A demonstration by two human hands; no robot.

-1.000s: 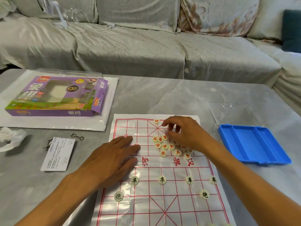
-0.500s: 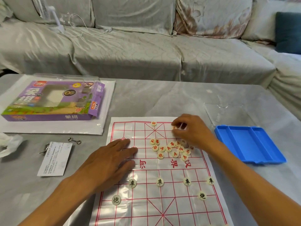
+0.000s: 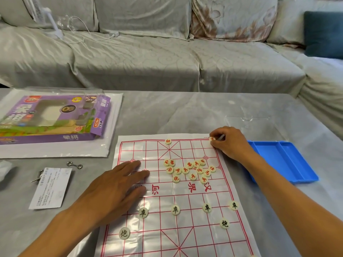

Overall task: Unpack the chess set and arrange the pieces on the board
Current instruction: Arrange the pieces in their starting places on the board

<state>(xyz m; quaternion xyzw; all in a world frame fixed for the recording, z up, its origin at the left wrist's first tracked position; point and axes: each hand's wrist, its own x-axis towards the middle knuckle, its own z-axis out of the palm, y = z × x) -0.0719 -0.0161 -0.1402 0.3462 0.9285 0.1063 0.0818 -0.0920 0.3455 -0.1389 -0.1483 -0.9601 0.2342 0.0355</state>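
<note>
Some black pieces (image 3: 175,209) sit in place, the red pile (image 3: 189,170) waits, the right hand (image 3: 229,142) pinches a red piece (image 3: 212,138) at the board (image 3: 185,229) corner, and the left hand (image 3: 115,188) lies flat.

This is a home living room. A long sofa (image 3: 148,58) under a loose pale cover runs along the back, with a floral cushion (image 3: 232,19) and a dark teal one (image 3: 323,34) (at the right edge). A low grey table (image 3: 185,112) stands before it, and a small white fan (image 3: 44,17) with its cable lies on the seat.
</note>
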